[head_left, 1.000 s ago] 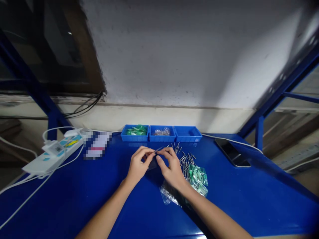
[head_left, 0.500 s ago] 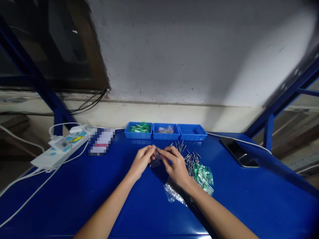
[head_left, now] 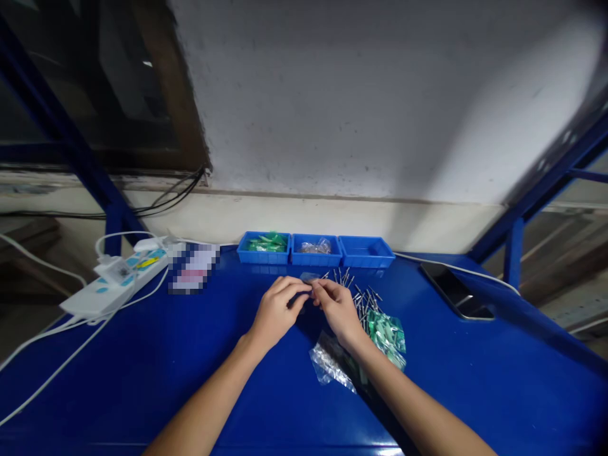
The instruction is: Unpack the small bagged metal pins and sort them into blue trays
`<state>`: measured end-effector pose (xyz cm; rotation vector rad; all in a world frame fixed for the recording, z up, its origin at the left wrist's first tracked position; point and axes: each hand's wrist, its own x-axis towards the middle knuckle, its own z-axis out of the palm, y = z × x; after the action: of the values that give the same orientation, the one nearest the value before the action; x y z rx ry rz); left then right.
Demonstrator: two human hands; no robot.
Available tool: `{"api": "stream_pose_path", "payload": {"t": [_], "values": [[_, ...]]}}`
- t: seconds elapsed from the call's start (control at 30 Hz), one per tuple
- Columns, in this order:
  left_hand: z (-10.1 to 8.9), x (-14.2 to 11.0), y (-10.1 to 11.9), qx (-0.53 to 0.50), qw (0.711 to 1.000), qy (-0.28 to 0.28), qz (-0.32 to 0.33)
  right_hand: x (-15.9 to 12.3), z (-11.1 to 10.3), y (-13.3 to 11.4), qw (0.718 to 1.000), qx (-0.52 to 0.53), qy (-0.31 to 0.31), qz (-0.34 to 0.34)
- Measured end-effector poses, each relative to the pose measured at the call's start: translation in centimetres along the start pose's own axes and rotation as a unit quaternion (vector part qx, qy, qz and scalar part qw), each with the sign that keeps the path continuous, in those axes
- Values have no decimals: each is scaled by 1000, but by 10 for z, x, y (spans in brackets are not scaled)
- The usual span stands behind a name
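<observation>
A small clear plastic bag [head_left: 310,277] shows just beyond my fingertips, above the middle of the blue table. My left hand [head_left: 277,310] pinches it from the left with thumb and fingers. From the other side my right hand [head_left: 338,309] grips it too, its fingertips close to the left ones. My fingers hide much of the bag, so whether anything is inside I cannot tell. Beside my right hand lies a pile of thin metal rods [head_left: 363,301]. Green plastic packets [head_left: 387,332] and clear plastic bags [head_left: 331,366] lie nearer, by my right forearm.
Three blue bins line the back: one with green packets [head_left: 266,242], one with clear bags [head_left: 316,247], then a right-hand bin [head_left: 365,259]. A phone [head_left: 456,291] lies at right. At left are a power strip [head_left: 114,285] with white cables and a blurred-out paper [head_left: 194,269].
The fingers of both hands have shifted on the clear bag. It now shows beyond the fingertips instead of hanging below them, and the left hand has turned palm-down.
</observation>
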<state>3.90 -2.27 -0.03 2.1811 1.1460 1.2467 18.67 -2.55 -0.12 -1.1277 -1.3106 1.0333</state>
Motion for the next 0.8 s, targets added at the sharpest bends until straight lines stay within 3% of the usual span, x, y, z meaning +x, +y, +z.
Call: {"api": "stream_pose_path", "payload": {"t": [0.07, 0.13, 0.23, 0.33, 0.47, 0.57, 0.7, 0.8], "values": [[1, 1, 1, -37, 999, -16, -35, 0, -1, 1, 998, -37, 34, -40], [1, 3, 1, -111, 986, -23, -120, -2, -3, 2, 987, -109, 55, -106], [0, 6, -2, -250, 932, -35, -258, -5, -3, 2, 953, -215, 32, -212], [-2, 8, -6, -309, 904, -33, -294, -8, -1, 4, 924, -262, 5, -279], [-4, 7, -8, -226, 947, 1, -228, -8, 1, 5, 927, -254, 32, -275], [-3, 6, -7, -106, 988, 36, -109, -5, 1, 3, 964, -194, 19, -183], [1, 3, -3, -18, 1000, 11, -2, 0, 1, 1, 998, -46, -15, -47], [4, 1, 0, -28, 999, -18, 16, 2, -1, 1, 999, -30, 11, -40]]}}
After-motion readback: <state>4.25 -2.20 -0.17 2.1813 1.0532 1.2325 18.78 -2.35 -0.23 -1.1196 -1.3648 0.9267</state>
